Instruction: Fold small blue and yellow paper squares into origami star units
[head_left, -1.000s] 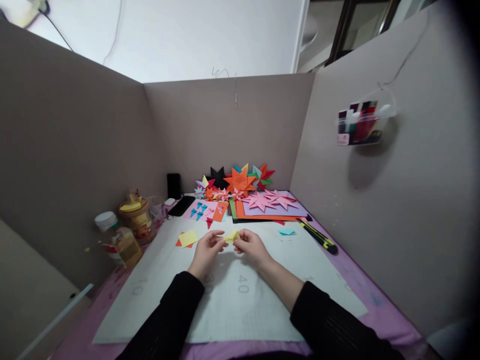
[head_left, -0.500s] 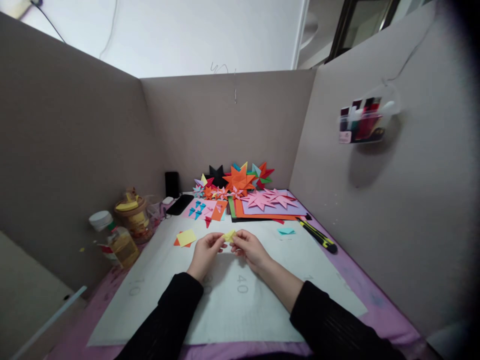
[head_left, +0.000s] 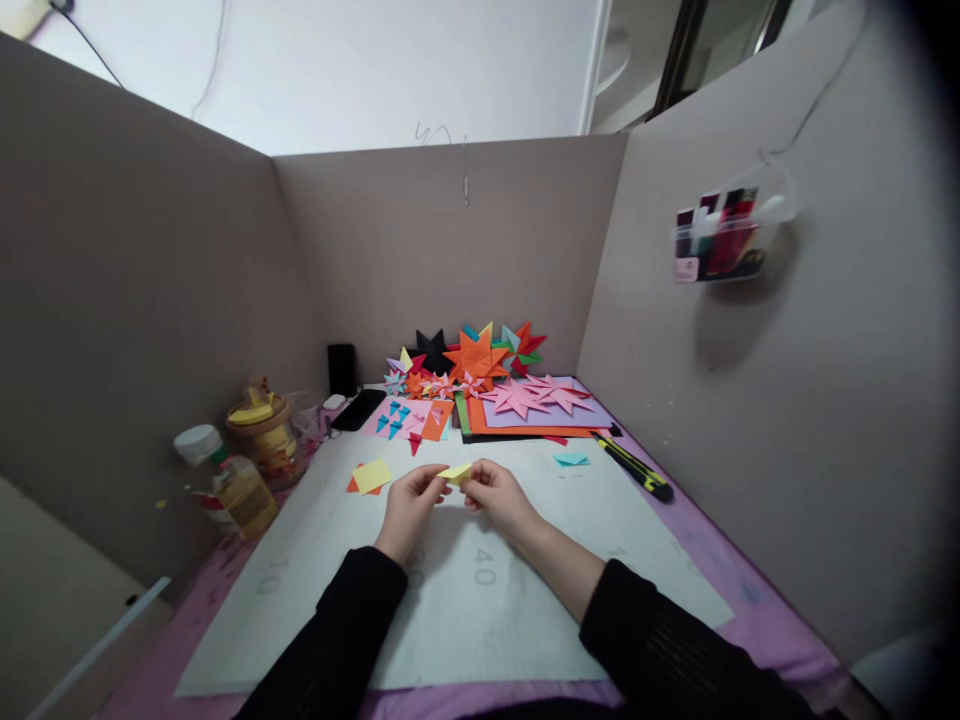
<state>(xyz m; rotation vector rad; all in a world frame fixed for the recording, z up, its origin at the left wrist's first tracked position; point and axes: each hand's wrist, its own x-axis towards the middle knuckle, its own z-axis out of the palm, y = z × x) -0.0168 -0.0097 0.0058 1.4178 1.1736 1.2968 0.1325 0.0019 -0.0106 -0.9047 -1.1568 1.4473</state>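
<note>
A small folded piece of yellow paper [head_left: 455,474] is held above the white mat [head_left: 540,640], pinched between the fingers of both hands. My left hand [head_left: 411,507] grips its left end and my right hand [head_left: 501,497] its right end. The fingertips cover part of the folds. Left of my hands lie a yellow paper square [head_left: 373,477] and an orange paper [head_left: 352,485] partly under it. To the right, a folded light-blue paper [head_left: 571,460] rests on the mat.
Paper stars [head_left: 478,358] lean at the back, with pink stars [head_left: 517,397] on stacked coloured sheets [head_left: 540,432]. A utility knife [head_left: 637,470] lies at the right edge. Bottles [head_left: 244,490], a tub [head_left: 262,430] and a phone [head_left: 360,410] stand or lie left. Grey partitions [head_left: 450,240] enclose the table.
The yellow paper has turned in my fingers and now looks longer and flatter, pointing left. Both hands stay in nearly the same place. The view has shifted slightly.
</note>
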